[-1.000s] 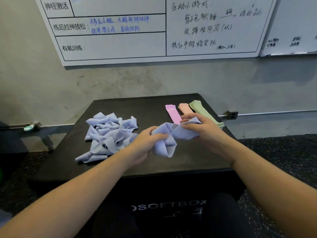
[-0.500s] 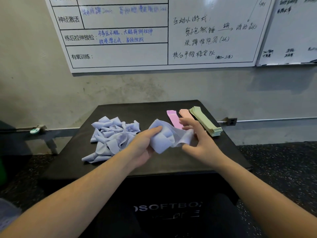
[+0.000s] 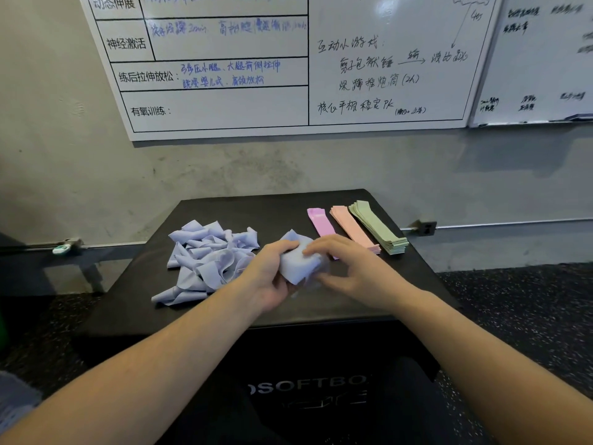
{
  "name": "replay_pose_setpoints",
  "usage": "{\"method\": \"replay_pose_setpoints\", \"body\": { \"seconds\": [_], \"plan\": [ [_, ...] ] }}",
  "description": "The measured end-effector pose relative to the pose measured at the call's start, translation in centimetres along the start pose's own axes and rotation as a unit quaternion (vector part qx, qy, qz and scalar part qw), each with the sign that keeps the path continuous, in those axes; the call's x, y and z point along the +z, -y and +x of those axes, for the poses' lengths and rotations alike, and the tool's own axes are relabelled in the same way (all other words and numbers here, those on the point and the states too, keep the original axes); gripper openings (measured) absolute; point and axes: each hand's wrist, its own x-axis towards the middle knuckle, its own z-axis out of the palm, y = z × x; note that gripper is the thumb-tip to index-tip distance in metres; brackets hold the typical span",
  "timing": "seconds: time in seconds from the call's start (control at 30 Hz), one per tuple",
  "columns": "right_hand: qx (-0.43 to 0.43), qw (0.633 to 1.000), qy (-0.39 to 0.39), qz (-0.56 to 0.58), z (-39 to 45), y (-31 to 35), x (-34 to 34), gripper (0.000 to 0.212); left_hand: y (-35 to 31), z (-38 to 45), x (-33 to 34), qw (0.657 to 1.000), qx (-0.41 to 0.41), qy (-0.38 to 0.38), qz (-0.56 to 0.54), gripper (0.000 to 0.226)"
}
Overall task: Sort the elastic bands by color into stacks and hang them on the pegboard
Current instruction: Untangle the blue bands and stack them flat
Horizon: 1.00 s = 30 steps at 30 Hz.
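Bands (image 3: 211, 252) lie on black box (image 3: 401, 277) below whiteboard (image 3: 288, 65).

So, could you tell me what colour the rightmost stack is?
Pale green stack, head view.

The right hand (image 3: 349, 268) now lies flat over the bunched lavender band (image 3: 298, 261).

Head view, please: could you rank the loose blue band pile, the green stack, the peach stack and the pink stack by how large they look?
1. Blue band pile, clearly largest.
2. Green stack and peach stack look alike; I would not rank them.
3. Pink stack, smallest, though the hands partly hide it.
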Motion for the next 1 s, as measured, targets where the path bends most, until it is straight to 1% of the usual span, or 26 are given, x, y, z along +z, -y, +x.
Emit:
{"method": "replay_pose_setpoints", "body": {
  "seconds": [0.1,0.17,0.23,0.3,0.37,0.43,0.47,0.5,0.53,0.57,0.6,0.67,0.7,0.73,0.8,0.83,0.87,0.93,1.0],
  "plan": [
    [0.018,0.998,-0.043,0.029,0.0,0.0,-0.1,0.014,0.0,-0.3,0.0,1.0,-0.008,0.014,0.026,0.01],
    [0.042,0.996,-0.048,0.066,0.0,0.7,-0.4,0.008,0.2,-0.6,0.1,0.998,-0.006,0.028,0.054,0.006],
    [0.07,0.989,-0.059,0.12,0.2,1.5,-0.6,0.013,0.4,-1.1,0.5,0.995,0.004,0.042,0.089,0.005],
    [0.107,0.976,-0.089,0.168,0.7,1.9,-0.6,0.013,0.6,-1.4,0.7,0.991,0.017,0.06,0.119,0.02],
    [0.136,0.967,-0.128,0.172,1.1,1.8,-0.7,0.01,0.9,-1.9,0.9,0.988,0.026,0.081,0.131,0.016],
    [0.162,0.957,-0.158,0.18,1.4,1.5,-0.9,0.01,0.9,-2.6,1.3,0.982,0.056,0.083,0.161,0.013],
    [0.173,0.951,-0.171,0.19,1.4,1.5,-1.0,0.011,0.9,-2.9,1.4,0.977,0.086,0.073,0.181,0.019],
    [0.182,0.945,-0.182,0.199,1.5,1.5,-1.0,0.011,0.9,-3.3,1.7,0.97,0.127,0.048,0.204,0.034],
    [0.189,0.941,-0.187,0.208,1.5,1.5,-1.1,0.011,1.0,-3.9,2.1,0.962,0.17,0.033,0.211,0.029],
    [0.195,0.938,-0.186,0.219,1.5,1.5,-1.2,0.011,0.9,-4.5,2.2,0.958,0.208,0.038,0.192,0.02],
    [0.2,0.935,-0.184,0.23,1.5,1.5,-1.2,0.011,0.4,-6.4,3.0,0.956,0.227,0.042,0.183,0.031],
    [0.206,0.932,-0.182,0.236,1.5,1.6,-1.3,0.01,-0.3,-8.2,3.7,0.948,0.255,0.039,0.186,0.034],
    [0.211,0.932,-0.182,0.23,1.6,1.6,-1.3,0.01,0.1,-6.5,3.1,0.94,0.279,0.031,0.194,0.033],
    [0.214,0.933,-0.18,0.228,1.6,1.7,-1.3,0.01,0.5,-4.7,2.6,0.935,0.29,0.026,0.203,0.031],
    [0.215,0.927,-0.18,0.248,1.4,1.9,-1.2,0.007,0.8,-3.6,2.0,0.921,0.305,0.048,0.239,0.01],
    [0.212,0.924,-0.183,0.26,1.3,2.0,-1.2,0.006,0.9,-3.3,1.8,0.912,0.315,0.062,0.257,0.009],
    [0.207,0.924,-0.19,0.261,1.2,2.1,-1.1,0.01,1.2,-2.9,1.5,0.907,0.325,0.067,0.259,0.013],
    [0.19,0.932,-0.195,0.24,0.9,2.2,-1.0,0.019,1.2,-2.6,1.4,0.913,0.328,0.061,0.233,0.012],
    [0.164,0.94,-0.189,0.231,0.6,2.5,-1.1,0.016,1.0,-2.5,1.3,0.924,0.315,0.061,0.208,0.009]
  ]
}}
